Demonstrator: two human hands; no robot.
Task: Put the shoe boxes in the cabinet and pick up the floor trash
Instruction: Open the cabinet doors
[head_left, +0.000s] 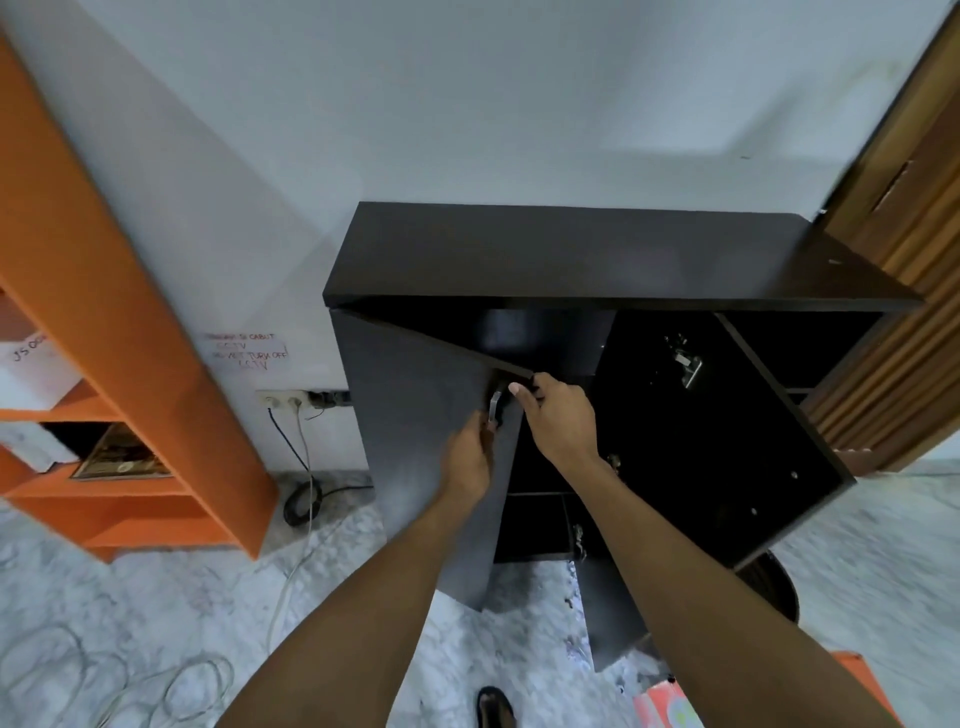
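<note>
Cabinet (597, 249) stands black against the far wall, its right half open and dark, its left door (415, 441) swung partly out. The left hand (467, 457) curls round the metal handle (493, 408); the right hand (558, 415) hooks its fingers over the door's top corner. The door looks a stiff, light panel, best swung by that handle. What may be a shoe box (667, 704) lies near right on the floor (156, 597), probably light card, best taken by both sides
</note>
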